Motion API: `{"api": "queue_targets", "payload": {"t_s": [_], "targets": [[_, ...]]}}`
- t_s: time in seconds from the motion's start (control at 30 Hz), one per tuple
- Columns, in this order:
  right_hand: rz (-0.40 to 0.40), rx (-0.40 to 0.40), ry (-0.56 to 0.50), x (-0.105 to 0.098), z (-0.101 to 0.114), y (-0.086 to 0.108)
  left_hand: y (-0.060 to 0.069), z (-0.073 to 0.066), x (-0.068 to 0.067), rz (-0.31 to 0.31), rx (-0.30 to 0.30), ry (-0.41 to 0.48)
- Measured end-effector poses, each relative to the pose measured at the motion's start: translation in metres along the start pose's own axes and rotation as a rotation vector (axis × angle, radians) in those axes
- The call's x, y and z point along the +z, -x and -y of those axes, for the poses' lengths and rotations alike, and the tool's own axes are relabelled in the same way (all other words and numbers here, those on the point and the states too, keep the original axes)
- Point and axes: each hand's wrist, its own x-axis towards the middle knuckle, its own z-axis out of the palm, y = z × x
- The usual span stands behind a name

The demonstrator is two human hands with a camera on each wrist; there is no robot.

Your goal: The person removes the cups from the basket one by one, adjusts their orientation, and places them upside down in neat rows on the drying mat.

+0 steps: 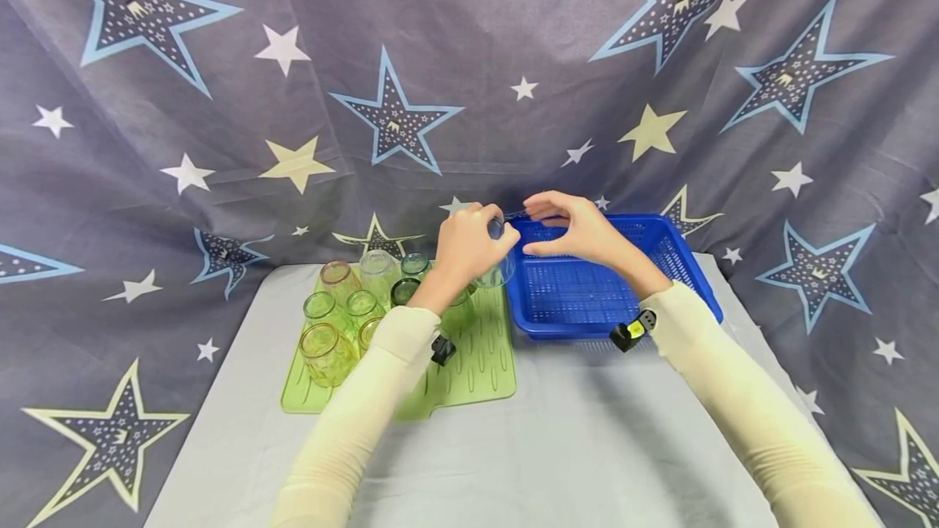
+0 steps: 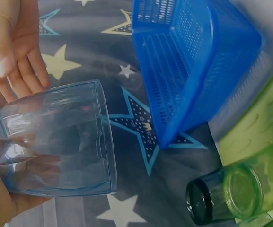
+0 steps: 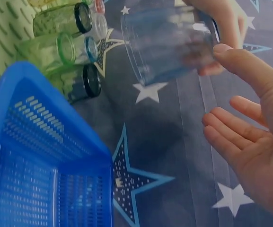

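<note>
My left hand (image 1: 469, 243) grips a clear bluish glass (image 2: 56, 142) and holds it up beside the basket, above the far right corner of a green drying mat (image 1: 477, 357). The fingers curl round one end of it in the left wrist view. Close by on the right is my right hand (image 1: 575, 226), its fingers loosely spread and nothing in them. In the right wrist view its thumb tip (image 3: 223, 48) comes very near the held glass; whether they touch I cannot tell. Several coloured glasses (image 1: 323, 353), yellow, green, dark and pinkish, stand on the mat, partly hidden by my left arm.
A blue perforated plastic basket (image 1: 524, 316) sits right of the mat, under my right hand. White cloth (image 1: 557, 438) covers the table. Behind it hangs a dark grey curtain (image 1: 455, 15) with stars.
</note>
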Motion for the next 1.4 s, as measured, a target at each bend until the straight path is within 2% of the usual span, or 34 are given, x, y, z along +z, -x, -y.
{"api": "queue_targets", "payload": {"t_s": [0.27, 0.47, 0.73, 0.97, 1.17, 1.4], "targets": [[0.029, 0.034, 0.084, -0.025, -0.012, 0.004, 0.008, 0.017, -0.002, 0.006, 0.0, 0.012], [0.051, 0.067, 0.196, -0.046, -0.027, 0.01, 0.017, 0.03, -0.005, 0.024, -0.012, 0.033], [0.152, 0.173, 0.353, -0.067, -0.044, 0.017, 0.032, 0.048, -0.008, 0.041, 0.013, 0.053], [0.222, 0.221, 0.436, -0.08, -0.055, 0.025, 0.042, 0.059, -0.011, 0.055, 0.035, 0.046], [0.277, 0.28, 0.477, -0.084, -0.066, 0.028, 0.051, 0.066, -0.011, 0.066, 0.065, 0.035], [0.356, 0.339, 0.526, -0.076, -0.081, 0.03, 0.064, 0.07, -0.009, 0.099, 0.081, -0.002]]}}
